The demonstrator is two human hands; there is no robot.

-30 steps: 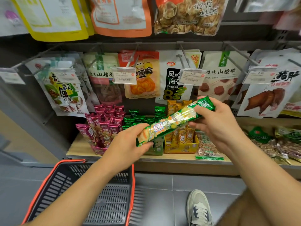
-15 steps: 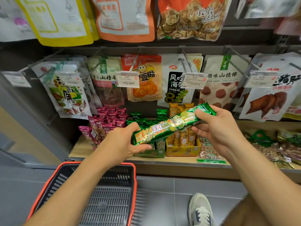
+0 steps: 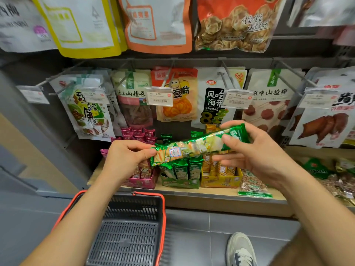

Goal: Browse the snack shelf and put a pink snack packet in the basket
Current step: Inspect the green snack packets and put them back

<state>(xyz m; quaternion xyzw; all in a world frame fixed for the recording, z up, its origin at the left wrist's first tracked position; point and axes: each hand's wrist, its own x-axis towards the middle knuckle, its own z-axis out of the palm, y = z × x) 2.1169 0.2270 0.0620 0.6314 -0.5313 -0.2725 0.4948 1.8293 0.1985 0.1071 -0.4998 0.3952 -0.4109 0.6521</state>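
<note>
Both hands are up at the shelf: left hand (image 3: 125, 160) pinches the left end of a long green packet (image 3: 194, 147), right hand (image 3: 257, 152) grips the right end, thumb on top, packet tilted slightly up to the right. Behind the left hand, the pink snack packets (image 3: 138, 133) stand in their box at the shelf's (image 3: 211, 203) left end. The basket (image 3: 132, 208) sits on the floor below the shelf's front edge
</note>
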